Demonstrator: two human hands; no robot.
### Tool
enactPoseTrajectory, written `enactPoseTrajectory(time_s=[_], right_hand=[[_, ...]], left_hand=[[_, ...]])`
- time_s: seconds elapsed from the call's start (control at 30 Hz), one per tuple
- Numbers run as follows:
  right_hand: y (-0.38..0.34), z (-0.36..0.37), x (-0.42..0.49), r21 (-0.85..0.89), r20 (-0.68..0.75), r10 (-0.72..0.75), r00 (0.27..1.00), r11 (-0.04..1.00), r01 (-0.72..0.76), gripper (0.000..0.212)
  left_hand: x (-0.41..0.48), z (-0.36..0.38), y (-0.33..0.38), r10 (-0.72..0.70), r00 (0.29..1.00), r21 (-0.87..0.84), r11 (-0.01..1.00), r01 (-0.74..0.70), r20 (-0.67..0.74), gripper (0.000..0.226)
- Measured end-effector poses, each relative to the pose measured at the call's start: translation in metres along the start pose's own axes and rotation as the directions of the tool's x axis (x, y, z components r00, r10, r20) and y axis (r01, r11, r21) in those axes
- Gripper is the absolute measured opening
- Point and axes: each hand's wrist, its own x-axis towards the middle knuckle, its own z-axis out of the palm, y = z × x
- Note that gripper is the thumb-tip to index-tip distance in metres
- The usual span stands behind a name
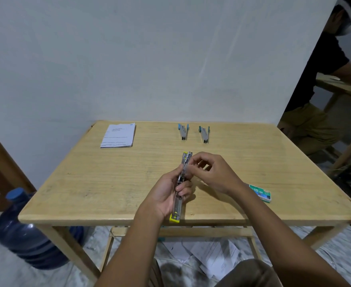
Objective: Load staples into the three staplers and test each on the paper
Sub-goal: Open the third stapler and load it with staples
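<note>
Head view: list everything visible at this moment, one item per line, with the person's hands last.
yellow stapler: 1, yellow and metal, opened out, held above the table's near middle
blue staplers: 2, blue and metal, side by side at the table's far edge
paper stack: 1, white, far left of the table
staple box: 1, green, near right of the table
table: 1, light wood, against the wall
water jug: 1, blue, on the floor at left
loose papers: several, white, on the floor under the table
other person: 1, dark top, far right
left hand: grips the yellow stapler
right hand: pinches the stapler's far part
</note>
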Motion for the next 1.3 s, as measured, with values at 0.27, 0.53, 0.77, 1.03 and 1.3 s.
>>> enactPoseTrajectory(time_s=[0.27, 0.53, 0.77, 1.03, 1.3], right_hand=[[0.004, -0.005, 0.007, -0.203, 0.006, -0.023, 1.0, 0.979, 0.024, 0.004], [-0.001, 0.0, 0.006, -0.313, -0.06, -0.056, 0.997, 0.949, 0.035, 0.008], [-0.003, 0.006, 0.003, -0.201, -0.095, -0.003, 0.996, 0.979, -0.016, 0.01], [-0.001, -0.003, -0.007, -0.351, 0.027, -0.108, 0.994, 0.93, 0.111, 0.023], [-0.013, -0.022, -0.006, -0.579, 0.316, -0.111, 0.942, 0.764, 0.284, 0.044]], left_hand=[[-0.001, 0.003, 0.002, -0.012, 1.0, -0.096, 0.995, 0.011, -0.009, 0.03], [0.0, -0.001, 0.0, -0.011, 1.0, -0.005, 1.0, 0.011, -0.009, 0.037], [0.0, 0.0, 0.001, -0.002, 1.0, -0.001, 1.0, 0.002, -0.016, 0.043], [0.001, -0.001, 0.0, -0.002, 1.0, -0.001, 1.0, 0.002, -0.006, 0.039], [0.004, -0.002, -0.001, -0.004, 1.0, 0.035, 0.999, 0.005, -0.02, 0.041]])
